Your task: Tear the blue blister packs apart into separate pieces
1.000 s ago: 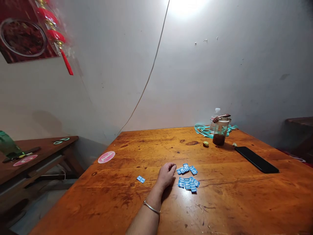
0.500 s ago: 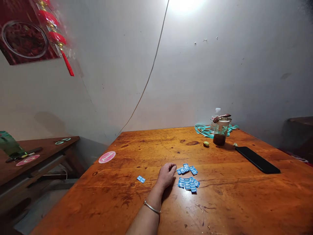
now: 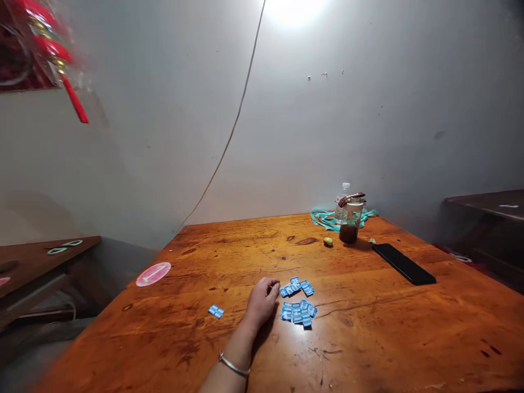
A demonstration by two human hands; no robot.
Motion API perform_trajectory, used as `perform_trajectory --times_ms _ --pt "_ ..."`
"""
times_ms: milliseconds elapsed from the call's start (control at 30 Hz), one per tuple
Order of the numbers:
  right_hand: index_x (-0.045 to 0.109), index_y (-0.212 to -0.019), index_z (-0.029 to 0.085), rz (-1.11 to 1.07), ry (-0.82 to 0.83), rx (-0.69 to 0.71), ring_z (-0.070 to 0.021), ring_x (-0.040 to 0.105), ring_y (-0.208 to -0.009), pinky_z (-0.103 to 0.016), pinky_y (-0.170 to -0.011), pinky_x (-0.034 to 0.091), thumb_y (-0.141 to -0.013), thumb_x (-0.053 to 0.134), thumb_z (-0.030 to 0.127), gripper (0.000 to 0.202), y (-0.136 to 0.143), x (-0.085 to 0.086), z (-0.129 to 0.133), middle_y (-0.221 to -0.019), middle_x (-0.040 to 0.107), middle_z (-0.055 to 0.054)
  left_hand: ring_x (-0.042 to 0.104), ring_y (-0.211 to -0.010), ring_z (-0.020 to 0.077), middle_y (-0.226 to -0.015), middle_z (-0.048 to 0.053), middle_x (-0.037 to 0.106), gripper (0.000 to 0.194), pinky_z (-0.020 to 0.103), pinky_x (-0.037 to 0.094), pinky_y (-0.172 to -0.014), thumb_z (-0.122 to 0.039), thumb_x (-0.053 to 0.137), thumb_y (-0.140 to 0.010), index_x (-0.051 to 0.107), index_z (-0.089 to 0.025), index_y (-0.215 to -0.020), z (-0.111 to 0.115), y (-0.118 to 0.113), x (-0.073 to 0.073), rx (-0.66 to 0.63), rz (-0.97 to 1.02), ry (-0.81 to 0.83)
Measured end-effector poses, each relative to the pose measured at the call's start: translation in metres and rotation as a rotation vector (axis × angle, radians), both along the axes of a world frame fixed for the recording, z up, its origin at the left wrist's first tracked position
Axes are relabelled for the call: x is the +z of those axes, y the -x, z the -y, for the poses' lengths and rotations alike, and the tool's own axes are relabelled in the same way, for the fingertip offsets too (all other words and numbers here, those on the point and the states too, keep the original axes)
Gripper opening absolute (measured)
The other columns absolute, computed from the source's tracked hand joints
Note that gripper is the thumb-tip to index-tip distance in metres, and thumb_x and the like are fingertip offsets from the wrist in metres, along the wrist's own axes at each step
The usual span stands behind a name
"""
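Observation:
My left hand [image 3: 262, 301], with a bangle on its wrist, rests on the wooden table [image 3: 229, 251]. Its fingers are curled together, and the fingertips meet the left edge of a small group of blue-and-white cards [image 3: 295, 286]. Whether something is pinched in them is hidden. Just nearer to me lies a second overlapping cluster of the same cards [image 3: 298, 313]. One separate blue card [image 3: 216, 311] lies flat to the left of the hand. My right hand is out of the picture.
A black phone [image 3: 403, 264] lies at the right. Behind it stand a cup with dark liquid [image 3: 349, 225], a clear bottle [image 3: 341, 199], turquoise straps [image 3: 323, 218] and a small yellow-green object [image 3: 328, 241]. A pink round sticker [image 3: 153, 274] marks the left edge.
The view has turned to the right, so everything appears shifted left. My left hand keeps about the same place beside the upper cards, with its fingers still curled.

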State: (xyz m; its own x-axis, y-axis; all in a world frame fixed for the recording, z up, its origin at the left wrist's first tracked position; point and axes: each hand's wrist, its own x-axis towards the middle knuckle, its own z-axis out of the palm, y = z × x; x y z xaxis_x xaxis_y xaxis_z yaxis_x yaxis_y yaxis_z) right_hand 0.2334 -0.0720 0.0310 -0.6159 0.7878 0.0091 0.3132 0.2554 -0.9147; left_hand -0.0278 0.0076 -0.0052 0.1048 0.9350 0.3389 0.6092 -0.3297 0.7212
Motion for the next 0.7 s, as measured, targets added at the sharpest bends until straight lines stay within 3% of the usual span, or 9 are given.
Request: perform_trajectory --times_ms 133,200,267,367,433,567,700 --pt "0.057 -0.093 0.025 0.070 -0.017 -0.033 -0.0168 0.054 -0.086 -0.029 -0.071 0.045 -0.079 0.049 0.034 0.019 -0.002 -0.002 0.004 -0.096 0.057 -0.003 0.050 -0.087 0.0199 -0.093 0.007 0.058 0.029 0.032 0.037 -0.077 -0.036 0.045 -0.076 0.059 -0.020 -0.096 0.009 -0.011 0.009 -0.098 -0.182 -0.035" --pt "0.060 -0.086 0.023 0.092 -0.051 -0.069 -0.0163 0.054 -0.082 -0.028 -0.074 0.042 -0.079 0.047 0.034 0.018 0.012 -0.003 -0.020 -0.089 0.060 -0.002 0.046 -0.096 0.0218 -0.105 0.006 0.054 0.037 0.035 0.034 -0.083 -0.038 0.052 -0.072 0.054 -0.024 -0.106 0.015 -0.018 0.012 -0.162 -0.268 -0.041" --pt "0.060 -0.089 0.019 0.158 -0.113 -0.223 -0.0155 0.054 -0.079 -0.026 -0.071 0.041 -0.080 0.040 0.030 0.023 0.031 -0.006 -0.057 -0.090 0.060 -0.005 0.044 -0.099 0.0225 -0.109 0.005 0.052 0.034 0.037 0.032 -0.086 -0.039 0.052 -0.072 0.055 -0.028 -0.104 0.018 -0.022 0.014 -0.199 -0.327 -0.029" --pt "0.056 -0.097 0.016 0.336 -0.209 -0.393 -0.0168 0.053 -0.080 -0.026 -0.067 0.038 -0.074 0.046 0.026 0.027 0.057 -0.018 -0.106 -0.093 0.058 -0.009 0.047 -0.094 0.0204 -0.101 0.004 0.056 0.024 0.035 0.034 -0.083 -0.036 0.043 -0.078 0.062 -0.026 -0.088 0.017 -0.022 0.013 -0.176 -0.317 0.001" --pt "0.057 -0.095 0.019 0.410 -0.323 -0.375 -0.0174 0.052 -0.080 -0.025 -0.066 0.035 -0.067 0.053 0.025 0.029 0.064 -0.028 -0.122 -0.089 0.059 -0.006 0.048 -0.090 0.0195 -0.096 0.005 0.057 0.024 0.033 0.036 -0.080 -0.034 0.042 -0.079 0.062 -0.024 -0.088 0.014 -0.019 0.011 -0.137 -0.279 0.008" --pt "0.058 -0.074 0.019 0.420 -0.368 -0.359 -0.0134 0.050 -0.069 -0.021 -0.056 0.030 -0.065 0.054 0.025 0.011 0.058 -0.045 -0.125 -0.074 0.060 -0.001 0.046 -0.092 0.0218 -0.099 0.006 0.055 0.033 0.034 0.036 -0.080 -0.032 0.056 -0.069 0.055 -0.022 -0.100 0.007 -0.016 0.007 -0.082 -0.274 -0.003" --pt "0.055 -0.063 0.016 0.283 -0.307 -0.339 -0.0098 0.048 -0.059 -0.018 -0.050 0.028 -0.072 0.048 0.028 0.017 0.052 -0.049 -0.128 -0.062 0.057 0.001 0.049 -0.084 0.0196 -0.087 0.004 0.057 0.011 0.031 0.037 -0.075 -0.024 0.057 -0.067 0.059 -0.021 -0.078 0.003 -0.021 0.006 -0.103 -0.254 0.017"
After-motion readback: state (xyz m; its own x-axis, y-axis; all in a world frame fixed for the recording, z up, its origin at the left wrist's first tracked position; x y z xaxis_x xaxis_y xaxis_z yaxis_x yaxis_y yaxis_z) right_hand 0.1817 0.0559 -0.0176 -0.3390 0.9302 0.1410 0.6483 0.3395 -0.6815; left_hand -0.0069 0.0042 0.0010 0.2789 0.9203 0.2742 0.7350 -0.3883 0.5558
